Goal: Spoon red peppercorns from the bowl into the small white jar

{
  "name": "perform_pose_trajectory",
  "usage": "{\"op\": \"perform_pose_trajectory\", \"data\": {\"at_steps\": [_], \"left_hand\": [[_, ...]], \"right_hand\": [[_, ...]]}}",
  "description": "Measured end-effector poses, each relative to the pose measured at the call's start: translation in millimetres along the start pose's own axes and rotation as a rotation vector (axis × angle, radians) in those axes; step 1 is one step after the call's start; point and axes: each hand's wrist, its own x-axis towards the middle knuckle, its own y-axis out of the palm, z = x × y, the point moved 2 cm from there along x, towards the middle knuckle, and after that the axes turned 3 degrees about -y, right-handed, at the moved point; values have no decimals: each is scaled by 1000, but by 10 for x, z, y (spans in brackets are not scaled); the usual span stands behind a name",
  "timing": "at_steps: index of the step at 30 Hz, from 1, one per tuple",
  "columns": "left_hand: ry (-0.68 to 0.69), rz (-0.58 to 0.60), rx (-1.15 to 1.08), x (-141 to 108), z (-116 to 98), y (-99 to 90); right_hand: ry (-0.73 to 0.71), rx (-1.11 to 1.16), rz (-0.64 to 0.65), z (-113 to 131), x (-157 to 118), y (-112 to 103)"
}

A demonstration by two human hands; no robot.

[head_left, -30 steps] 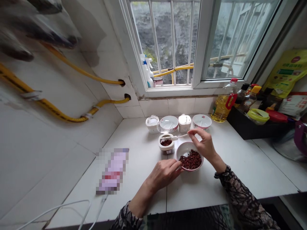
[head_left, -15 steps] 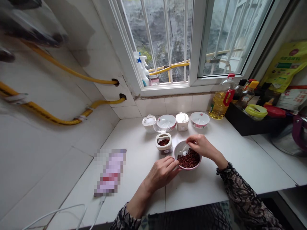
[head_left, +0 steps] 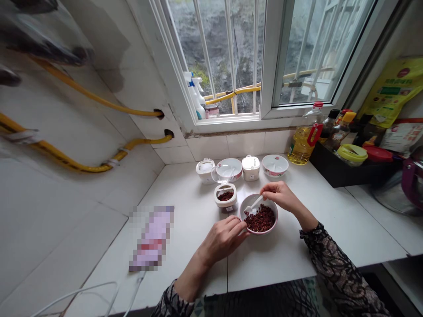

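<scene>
A white bowl with a pink rim stands on the counter, partly filled with dark red peppercorn-like spice. My left hand grips the bowl's left edge, thumb low on the outside and fingers at the rim. In my right hand is a small white spoon, pinched by its handle end above the bowl's far side. The spoon's tip lies inside the bowl at the left, by the edge of the spice. Just behind my left hand sits an open cream spice jar with similar red spice in it.
Along the back stand a white-filled jar, a floral bowl, a lidded white jar and another floral bowl. An oil bottle and a black condiment box are at the right. A blurred pinkish item lies left.
My right hand has shifted slightly right, and the spoon's head has moved left inside the bowl, with more of its handle showing. My left hand stays on the bowl.
</scene>
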Motion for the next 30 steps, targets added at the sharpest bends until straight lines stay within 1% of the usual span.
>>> {"op": "perform_pose_trajectory", "data": {"at_steps": [9,11,14,16,19,22,24,26,28,30], "left_hand": [[5,-4,-3,-5,5,15],[-1,5,-13,-7,6,18],[-5,17,-29,-15,8,23],[-13,29,-31,-18,12,29],[-29,46,-16,-15,14,38],[-32,48,-1,-2,6,42],[-33,44,11,8,1,43],[-29,37,25,17,-4,42],[-23,36,30,23,-6,41],[-22,36,33,25,-4,39]], "right_hand": [[37,136,-8,-41,48,-33],[25,155,-30,-44,69,-31],[-19,165,-101,-15,100,6],[-75,166,-165,34,113,68],[-215,132,-275,143,101,208],[-405,-44,-357,254,50,375],[-554,-224,-325,311,11,481],[-670,-358,-265,345,-25,541],[-715,-395,-254,366,-51,516],[-688,-356,-308,375,-64,403]]}}
